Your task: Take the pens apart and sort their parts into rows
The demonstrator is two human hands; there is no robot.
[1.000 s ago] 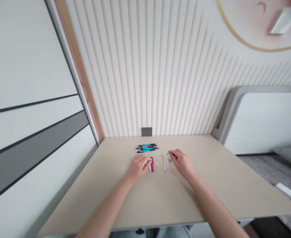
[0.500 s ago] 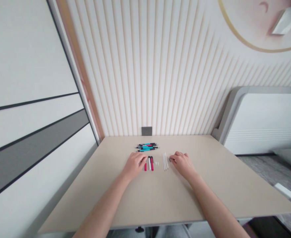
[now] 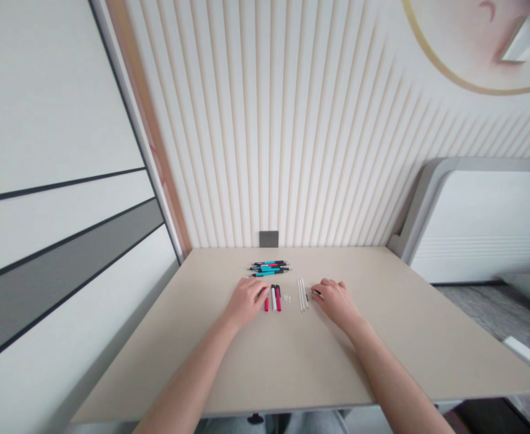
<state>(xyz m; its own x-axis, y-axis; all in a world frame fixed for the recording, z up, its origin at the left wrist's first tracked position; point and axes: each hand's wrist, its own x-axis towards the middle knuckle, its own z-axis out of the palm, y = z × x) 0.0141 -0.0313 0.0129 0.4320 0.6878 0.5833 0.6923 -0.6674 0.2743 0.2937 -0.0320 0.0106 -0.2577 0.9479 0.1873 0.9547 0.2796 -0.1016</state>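
Note:
My left hand (image 3: 246,299) rests on the beige table (image 3: 292,361) with fingers curled, its fingertips touching a row of short pen barrels (image 3: 273,298), red and white with dark tips. My right hand (image 3: 335,299) lies curled to the right, pinching a small dark part at its fingertips. Between the hands lie thin white refill tubes (image 3: 302,294) and a few tiny white pieces (image 3: 286,298). Farther back sits a bundle of teal, pink and black pens (image 3: 269,269).
A ribbed white wall rises behind the table, with a grey socket plate (image 3: 268,239) at its base. A white cabinet (image 3: 482,223) stands at the right, and a panelled wall runs along the left edge.
My left hand has slid back left, uncovering the red and white barrels. My right hand has drawn slightly back and curled, after reaching toward the white tubes.

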